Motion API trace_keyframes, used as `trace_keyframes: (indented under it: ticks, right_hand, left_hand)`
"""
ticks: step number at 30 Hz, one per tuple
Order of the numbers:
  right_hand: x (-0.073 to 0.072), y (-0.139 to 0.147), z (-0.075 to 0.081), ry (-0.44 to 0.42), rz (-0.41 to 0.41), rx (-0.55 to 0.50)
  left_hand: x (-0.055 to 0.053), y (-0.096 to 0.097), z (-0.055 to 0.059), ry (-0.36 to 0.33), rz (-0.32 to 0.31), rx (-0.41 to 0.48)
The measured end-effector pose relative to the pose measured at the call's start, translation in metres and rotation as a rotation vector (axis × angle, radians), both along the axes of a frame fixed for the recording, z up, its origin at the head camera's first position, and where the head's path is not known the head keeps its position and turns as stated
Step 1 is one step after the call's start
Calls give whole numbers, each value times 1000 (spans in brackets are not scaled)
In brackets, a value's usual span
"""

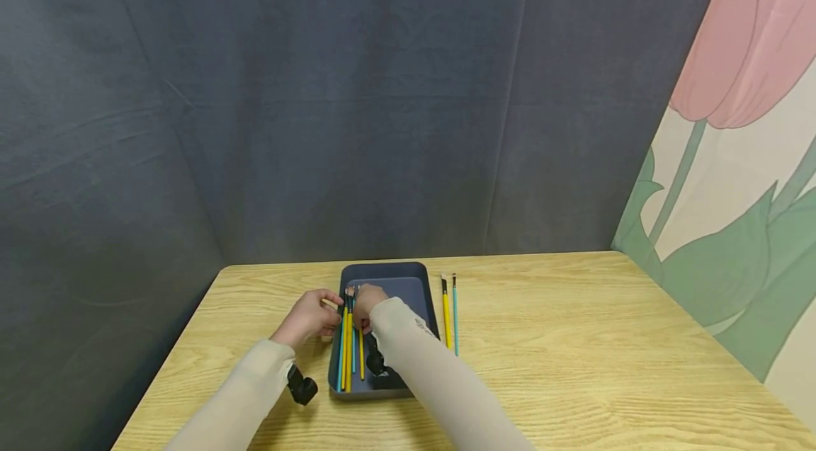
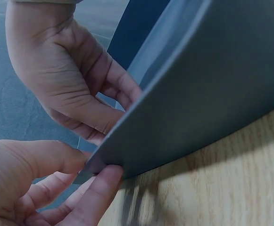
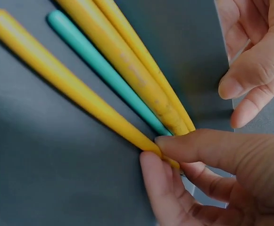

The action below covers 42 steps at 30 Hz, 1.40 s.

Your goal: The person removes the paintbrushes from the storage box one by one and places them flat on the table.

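A dark grey tray [image 1: 384, 268] stands on the table, holding several paintbrushes along its left side. At that side's rim, my left hand [image 1: 314, 316] pinches the tray wall [image 2: 198, 94] between thumb and fingers. My right hand [image 1: 367, 304] reaches inside the tray. In the right wrist view it pinches a yellow paintbrush [image 3: 89, 101] between thumb and fingers, the handle slanting away over the tray floor. Beside that lie a teal paintbrush [image 3: 103, 70] and two yellow paintbrushes [image 3: 132, 66], close together. The right hand partly hides the bristle ends.
To the tray's right, a yellow paintbrush [image 1: 446, 313] and a teal paintbrush [image 1: 455, 316] lie on the wooden table [image 1: 574, 352]. Dark cloth [image 1: 357, 118] hangs behind the table, and a tulip-patterned panel [image 1: 733, 224] stands at the right.
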State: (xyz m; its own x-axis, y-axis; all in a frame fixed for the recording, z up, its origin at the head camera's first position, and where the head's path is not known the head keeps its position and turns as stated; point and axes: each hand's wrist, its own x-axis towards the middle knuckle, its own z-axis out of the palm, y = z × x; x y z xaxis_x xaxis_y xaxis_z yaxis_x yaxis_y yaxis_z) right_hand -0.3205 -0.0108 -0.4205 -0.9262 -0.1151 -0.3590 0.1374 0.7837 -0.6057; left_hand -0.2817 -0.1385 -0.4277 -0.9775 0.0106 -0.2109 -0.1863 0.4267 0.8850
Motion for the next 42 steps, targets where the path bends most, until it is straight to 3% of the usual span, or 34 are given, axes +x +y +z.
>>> trace_keyframes:
  ticks: [13,20,28,42]
  right_hand:
    - [-4,13,-3,-78,-23,-138]
    - [2,27,8,-120,-2,-305]
    - [-5,52,15,-177,58,-465]
    - [-1,110,41,-110,153,-653]
  left_hand:
    - [0,0,0,-1,5,0]
    - [0,0,0,-12,8,-29]
    - [1,-1,0,3,3,-13]
    - [1,-1,-2,7,10,-17]
